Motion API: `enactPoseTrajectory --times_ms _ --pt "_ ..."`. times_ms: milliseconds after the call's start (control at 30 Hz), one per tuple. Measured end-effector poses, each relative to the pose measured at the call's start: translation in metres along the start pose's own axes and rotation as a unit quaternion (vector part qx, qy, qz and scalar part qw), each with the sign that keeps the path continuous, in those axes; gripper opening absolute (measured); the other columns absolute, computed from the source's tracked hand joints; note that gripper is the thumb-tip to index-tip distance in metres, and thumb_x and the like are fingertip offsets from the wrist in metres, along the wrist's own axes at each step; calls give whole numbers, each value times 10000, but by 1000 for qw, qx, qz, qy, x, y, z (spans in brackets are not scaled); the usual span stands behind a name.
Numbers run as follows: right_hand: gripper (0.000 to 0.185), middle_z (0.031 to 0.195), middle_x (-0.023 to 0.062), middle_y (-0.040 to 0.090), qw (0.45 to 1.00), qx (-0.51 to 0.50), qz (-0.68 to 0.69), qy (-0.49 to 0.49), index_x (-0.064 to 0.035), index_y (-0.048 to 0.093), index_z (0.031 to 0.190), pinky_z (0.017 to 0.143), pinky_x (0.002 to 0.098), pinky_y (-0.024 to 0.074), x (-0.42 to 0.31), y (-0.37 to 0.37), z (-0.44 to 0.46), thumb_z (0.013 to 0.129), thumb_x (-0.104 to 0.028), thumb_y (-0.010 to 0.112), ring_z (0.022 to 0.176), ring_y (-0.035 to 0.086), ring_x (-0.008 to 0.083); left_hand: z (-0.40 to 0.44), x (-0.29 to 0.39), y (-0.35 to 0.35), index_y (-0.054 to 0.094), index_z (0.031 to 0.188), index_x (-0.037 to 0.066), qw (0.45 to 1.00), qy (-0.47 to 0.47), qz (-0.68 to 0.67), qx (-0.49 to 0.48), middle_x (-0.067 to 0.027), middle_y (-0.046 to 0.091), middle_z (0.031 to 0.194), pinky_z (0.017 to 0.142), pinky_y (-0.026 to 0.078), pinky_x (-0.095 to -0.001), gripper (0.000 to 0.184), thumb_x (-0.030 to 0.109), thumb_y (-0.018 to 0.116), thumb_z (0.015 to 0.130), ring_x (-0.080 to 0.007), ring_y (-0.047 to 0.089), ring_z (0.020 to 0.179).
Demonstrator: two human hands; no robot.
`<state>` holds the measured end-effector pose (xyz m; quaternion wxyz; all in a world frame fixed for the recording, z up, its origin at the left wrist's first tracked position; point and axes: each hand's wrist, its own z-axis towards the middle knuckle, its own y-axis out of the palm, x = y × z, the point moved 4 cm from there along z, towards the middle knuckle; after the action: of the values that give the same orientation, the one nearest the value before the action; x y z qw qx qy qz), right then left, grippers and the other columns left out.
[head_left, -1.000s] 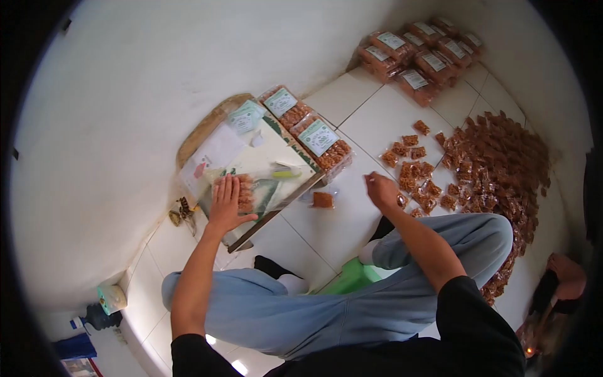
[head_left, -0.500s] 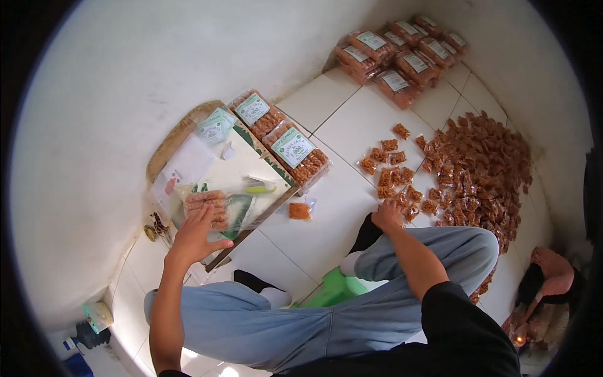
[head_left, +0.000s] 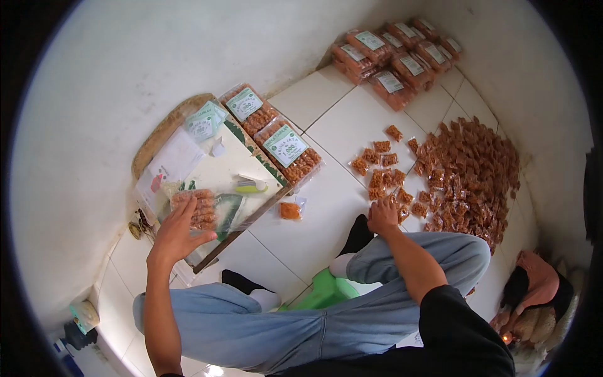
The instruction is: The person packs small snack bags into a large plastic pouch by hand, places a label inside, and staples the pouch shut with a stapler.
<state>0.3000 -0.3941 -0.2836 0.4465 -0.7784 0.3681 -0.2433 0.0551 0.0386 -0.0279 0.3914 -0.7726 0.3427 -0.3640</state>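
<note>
Your left hand: fingers spread on clear snack bag, left. Your right hand: fingers curled (any hold: cannot tell) at snack sachets, right.

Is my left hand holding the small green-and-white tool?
No, your left hand rests on a clear plastic bag of brown snacks, while the tool lies apart on the low white tabletop.

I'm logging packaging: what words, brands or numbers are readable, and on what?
"000", apparently after a "1": label on the nearer pack of the pair.
Its remaining lettering, the farther pack, loose labels, stacked packs: too small or blurred to read.
</note>
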Motion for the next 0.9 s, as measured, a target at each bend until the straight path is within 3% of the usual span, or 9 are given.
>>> enactPoseTrajectory --times_ms 67,100,167,200,400,733,900 --pt "473 1226 161 537 991 127 -12 47 -8 527 1221 1049 473 341 8 -8 8 800 -212 600 1191 491 325 -3 2 -3 331 1466 -24 1000 -2 1 4 -196 395 1488 1109 349 -400 1003 503 777 739 -348 398 1360" --pt "473 1226 161 537 991 128 -13 46 -8 527 1221 1049 473 341 11 -6 14 800 -212 600 1191 491 325 -5 2 -4 335 1467 -15 1000 -4 4 8 -195 394 1489 1109 349 -404 995 498 778 739 -351 398 1359" --pt "634 1223 168 530 970 220 -89 49 7 431 1365 1054 471 337 21 -6 26 783 -182 595 1189 486 331 -8 1 -4 337 1468 -8 1000 -7 9 10 -196 393 1489 1110 348 -407 987 493 778 740 -353 397 1358" --pt "738 1243 176 504 983 170 -60 41 29 327 1444 1056 473 337 25 -8 33 778 -152 587 1195 470 333 -10 0 -5 339 1469 0 1000 -10 14 13 -196 392 1490 1110 348 -411 980 488 779 741 -356 396 1358" --pt "702 1298 178 457 996 74 -16 -47 -34 357 1444 1045 468 349 40 -8 39 789 -146 583 1212 444 338 -18 -4 -4 333 1472 2 999 -33 27 8 -209 383 1492 1113 344 -419 981 492 775 746 -364 393 1359" --pt "582 1220 119 550 972 188 -109 -88 -91 494 1278 1070 479 292 33 -9 43 755 -256 689 1241 459 286 -18 -4 -6 341 1468 -1 999 -37 24 16 -217 372 1496 1113 338 -424 968 483 775 751 -372 392 1359" --pt "593 1212 113 576 994 35 39 -92 -73 555 1197 1056 489 321 19 -31 56 667 -275 726 1191 509 275 -18 -4 -7 344 1471 13 999 -38 23 15 -210 369 1500 1111 339 -425 968 480 780 743 -369 388 1361"
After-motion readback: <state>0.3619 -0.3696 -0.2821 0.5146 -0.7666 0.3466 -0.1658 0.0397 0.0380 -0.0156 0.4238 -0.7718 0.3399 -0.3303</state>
